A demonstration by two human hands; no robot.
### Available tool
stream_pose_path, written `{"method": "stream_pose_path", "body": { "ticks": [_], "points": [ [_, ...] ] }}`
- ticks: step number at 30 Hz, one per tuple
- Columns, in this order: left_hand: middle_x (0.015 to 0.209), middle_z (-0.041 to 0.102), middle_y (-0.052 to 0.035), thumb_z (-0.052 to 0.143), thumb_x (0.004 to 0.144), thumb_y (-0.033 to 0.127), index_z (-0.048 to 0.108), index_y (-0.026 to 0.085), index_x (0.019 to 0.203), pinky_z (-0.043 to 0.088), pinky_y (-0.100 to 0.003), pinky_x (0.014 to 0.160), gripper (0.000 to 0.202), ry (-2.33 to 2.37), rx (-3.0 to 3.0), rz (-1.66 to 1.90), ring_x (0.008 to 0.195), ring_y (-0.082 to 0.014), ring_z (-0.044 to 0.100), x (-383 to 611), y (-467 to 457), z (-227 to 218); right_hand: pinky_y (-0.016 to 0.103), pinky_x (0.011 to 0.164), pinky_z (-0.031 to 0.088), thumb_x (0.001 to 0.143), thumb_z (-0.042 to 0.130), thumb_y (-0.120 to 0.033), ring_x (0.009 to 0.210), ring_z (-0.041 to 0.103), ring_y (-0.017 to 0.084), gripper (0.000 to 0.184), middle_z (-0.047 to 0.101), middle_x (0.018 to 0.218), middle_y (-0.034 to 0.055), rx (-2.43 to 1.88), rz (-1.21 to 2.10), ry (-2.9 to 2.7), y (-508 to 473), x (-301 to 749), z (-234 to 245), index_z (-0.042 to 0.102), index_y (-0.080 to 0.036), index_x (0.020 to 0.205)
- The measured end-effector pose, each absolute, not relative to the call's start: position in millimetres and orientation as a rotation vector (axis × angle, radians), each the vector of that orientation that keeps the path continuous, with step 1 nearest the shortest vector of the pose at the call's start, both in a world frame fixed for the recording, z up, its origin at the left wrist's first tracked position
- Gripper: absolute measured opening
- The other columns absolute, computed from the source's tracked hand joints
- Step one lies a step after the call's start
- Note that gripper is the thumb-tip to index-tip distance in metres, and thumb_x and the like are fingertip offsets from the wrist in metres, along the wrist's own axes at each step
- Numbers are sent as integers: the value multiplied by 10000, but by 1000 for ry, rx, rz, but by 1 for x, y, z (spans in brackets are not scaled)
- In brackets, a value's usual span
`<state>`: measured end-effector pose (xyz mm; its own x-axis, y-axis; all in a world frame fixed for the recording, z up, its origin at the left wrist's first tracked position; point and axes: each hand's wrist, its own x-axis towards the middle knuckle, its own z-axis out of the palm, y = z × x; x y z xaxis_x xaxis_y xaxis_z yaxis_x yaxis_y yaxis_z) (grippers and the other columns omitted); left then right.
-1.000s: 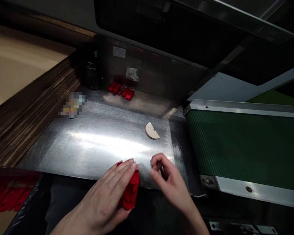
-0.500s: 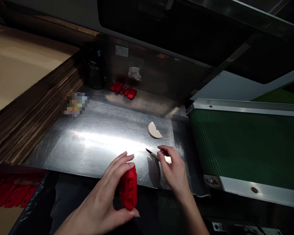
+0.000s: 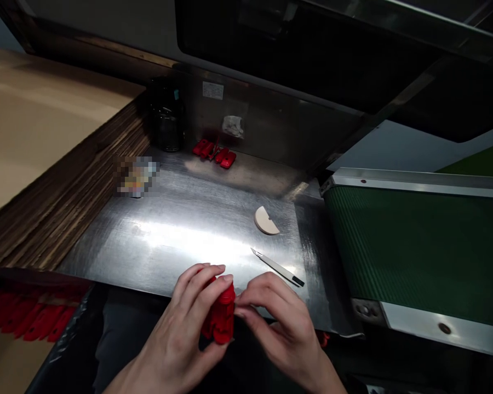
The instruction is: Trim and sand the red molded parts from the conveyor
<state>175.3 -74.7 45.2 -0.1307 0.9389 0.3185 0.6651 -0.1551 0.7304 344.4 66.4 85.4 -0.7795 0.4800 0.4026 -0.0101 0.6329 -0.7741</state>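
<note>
My left hand [image 3: 181,328] is wrapped round a red plastic part [image 3: 221,314] at the near edge of the steel worktop [image 3: 168,230]. My right hand [image 3: 277,323] has come in beside it, fingertips pinching the same red part from the right. A thin craft knife [image 3: 277,266] lies loose on the steel just beyond my right hand, blade pointing away and left. A beige half-round piece [image 3: 265,221] lies further back on the steel.
More red parts [image 3: 214,151] sit at the back wall beside a dark jar [image 3: 167,123]. A stack of cardboard sheets [image 3: 53,180] borders the left. A green conveyor belt [image 3: 414,241] runs on the right. Red parts [image 3: 24,320] lie in a bin at lower left.
My right hand has laid the knife down on the steel and moved left onto the red part. My left hand has kept hold of the part, turning it upright.
</note>
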Motion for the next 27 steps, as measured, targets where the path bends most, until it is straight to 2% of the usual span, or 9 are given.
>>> {"method": "stream_pose_path", "body": {
  "ticks": [5, 11, 15, 18, 20, 23, 27],
  "points": [
    [1632, 437, -103, 580, 949, -9, 365, 238, 1641, 389, -457, 1295, 766, 1836, 1885, 1103, 1557, -303, 318, 175, -78, 44, 308, 746, 541, 1032, 649, -64, 855, 659, 183, 201, 688, 940, 21, -377, 1025, -2296, 65, 340, 80, 688, -240, 1122],
    [1662, 451, -111, 567, 938, -27, 346, 250, 1654, 451, -545, 1271, 798, 1881, 1935, 1006, 1586, -329, 306, 172, -79, 40, 338, 764, 481, 1052, 561, -52, 863, 609, 191, 189, 667, 950, 24, -414, 841, -2419, 65, 341, 82, 616, -232, 1074],
    [1712, 395, -125, 595, 953, -5, 343, 268, 1628, 419, -590, 1300, 770, 1835, 1856, 1009, 1658, -320, 243, 168, -80, 39, 336, 738, 442, 1095, 480, -169, 844, 545, 195, 161, 548, 911, 10, -610, 929, -2254, 77, 351, 79, 528, -247, 963],
    [1744, 352, -146, 636, 958, 25, 341, 266, 1609, 404, -613, 1302, 754, 1801, 1782, 1047, 1680, -329, 226, 164, -80, 36, 316, 685, 417, 1134, 484, -270, 770, 497, 183, 254, 484, 849, -12, -800, 943, -2088, 91, 363, 71, 496, -255, 881],
    [1755, 339, -156, 658, 962, 52, 333, 264, 1605, 408, -621, 1295, 751, 1783, 1751, 1048, 1684, -335, 224, 163, -81, 34, 316, 706, 421, 1131, 520, -269, 786, 507, 184, 240, 505, 864, -10, -894, 892, -2050, 100, 371, 64, 529, -256, 892],
    [1752, 347, -152, 667, 966, 58, 325, 272, 1612, 408, -624, 1296, 762, 1793, 1747, 1020, 1683, -333, 228, 162, -80, 32, 325, 803, 463, 1090, 607, -219, 914, 575, 196, 69, 594, 1007, 18, -916, 823, -2067, 103, 378, 62, 641, -264, 1051],
    [1711, 394, -146, 619, 964, 13, 335, 273, 1629, 430, -616, 1287, 768, 1831, 1814, 1031, 1662, -341, 254, 164, -78, 33, 317, 782, 526, 1063, 612, -118, 921, 646, 194, 169, 654, 985, 25, -673, 880, -2227, 83, 367, 69, 692, -263, 1099]
  ]
}}
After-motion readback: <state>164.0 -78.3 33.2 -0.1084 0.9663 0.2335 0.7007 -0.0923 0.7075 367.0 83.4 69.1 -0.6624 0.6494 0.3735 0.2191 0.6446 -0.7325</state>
